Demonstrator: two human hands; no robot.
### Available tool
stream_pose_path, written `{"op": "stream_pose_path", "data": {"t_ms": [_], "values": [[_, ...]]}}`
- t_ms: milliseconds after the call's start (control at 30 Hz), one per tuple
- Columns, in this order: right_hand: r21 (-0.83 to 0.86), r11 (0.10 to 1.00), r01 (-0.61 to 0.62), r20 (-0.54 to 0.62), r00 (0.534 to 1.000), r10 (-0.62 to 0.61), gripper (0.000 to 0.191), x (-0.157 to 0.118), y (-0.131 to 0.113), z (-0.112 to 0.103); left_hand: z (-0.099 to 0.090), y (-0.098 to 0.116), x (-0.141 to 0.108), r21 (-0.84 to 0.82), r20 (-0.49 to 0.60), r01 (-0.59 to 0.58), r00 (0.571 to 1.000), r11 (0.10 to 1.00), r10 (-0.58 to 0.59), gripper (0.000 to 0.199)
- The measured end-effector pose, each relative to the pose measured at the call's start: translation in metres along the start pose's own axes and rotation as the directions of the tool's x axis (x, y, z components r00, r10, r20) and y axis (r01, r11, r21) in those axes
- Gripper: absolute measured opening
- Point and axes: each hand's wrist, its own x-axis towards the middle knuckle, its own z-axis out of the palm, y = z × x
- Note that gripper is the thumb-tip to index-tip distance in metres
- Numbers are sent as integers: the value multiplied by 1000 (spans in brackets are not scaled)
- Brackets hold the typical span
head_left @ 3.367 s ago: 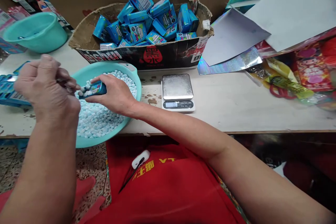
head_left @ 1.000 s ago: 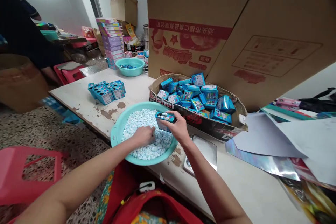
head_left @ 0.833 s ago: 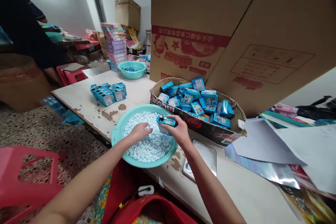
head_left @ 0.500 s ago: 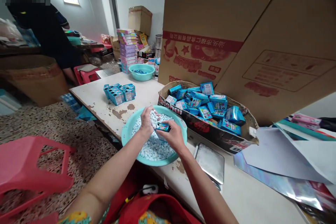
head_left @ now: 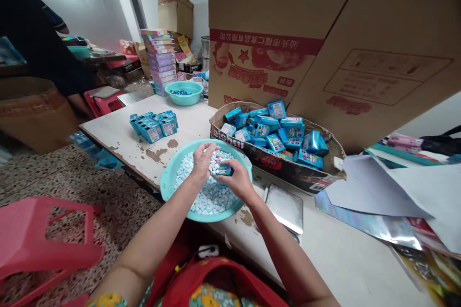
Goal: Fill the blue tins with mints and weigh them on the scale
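Pellets are gathered in the left grip, its fingers curled and raised at the mouth of a blue box. The box is held between the thumb and fingers of the right grip, just beside the left one. Beneath both grips, more pellets are held in a turquoise bowl, set at the edge of the counter. Beyond the left grip and to its left, grouped boxes are stood together; farther beyond, a basin is seen. Beyond the right grip and to its right, loose boxes are heaped in a cut carton. A scale is partly hidden by the right forearm.
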Motion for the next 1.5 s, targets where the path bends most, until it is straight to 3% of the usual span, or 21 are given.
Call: {"op": "stream_pose_path", "data": {"t_ms": [200, 900, 1367, 1500], "values": [[25, 999, -34, -74, 997, 36, 34, -3, -10, -3, 10, 8, 2, 60, 54, -93, 994, 994, 90, 30], [131, 989, -74, -127, 988, 91, 32, -13, -10, -3, 17, 6, -12, 223, 92, -162, 985, 961, 145, 25], [193, 977, -89, -181, 975, 125, 30, -10, -7, 4, 27, 10, -20, 263, 171, -144, 980, 954, 100, 23], [304, 950, -78, -200, 969, 144, 36, -19, -9, -7, 23, 19, -18, 254, 145, -263, 962, 931, 232, 21]]}}
